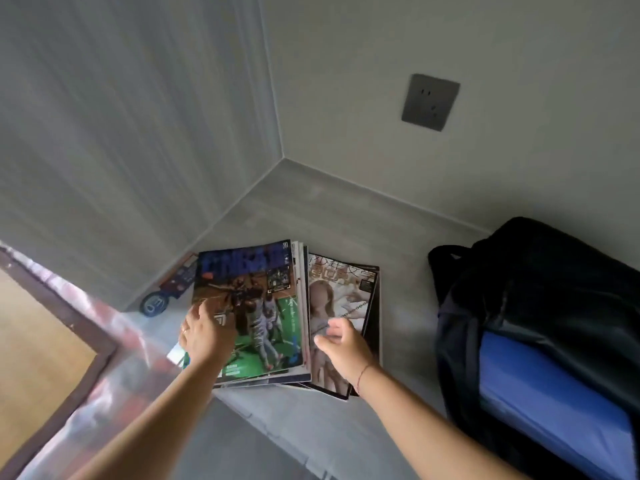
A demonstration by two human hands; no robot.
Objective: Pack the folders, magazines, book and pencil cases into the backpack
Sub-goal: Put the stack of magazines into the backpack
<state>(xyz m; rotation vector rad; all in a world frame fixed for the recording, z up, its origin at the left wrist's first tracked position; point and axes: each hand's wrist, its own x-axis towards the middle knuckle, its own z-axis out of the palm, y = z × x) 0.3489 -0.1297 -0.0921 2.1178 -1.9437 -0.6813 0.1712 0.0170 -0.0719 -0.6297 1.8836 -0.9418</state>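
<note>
Two hands were over the magazines (263, 306) stacked on the grey ledge (346, 209). The left hand (204, 336) rested with straight fingers on the top cover; the right hand (341, 344) hovered loosely open, holding nothing. The black backpack (554, 289) stood well to the right, with a blue folder (540, 386) inside.

- Your magazines (249, 306) lie stacked flat in the corner, a basketball cover on top; a portrait-cover magazine (341, 296) juts out rightward underneath.
- On your right, the black backpack (554, 278) gapes open, a blue folder (540, 386) inside.
</note>
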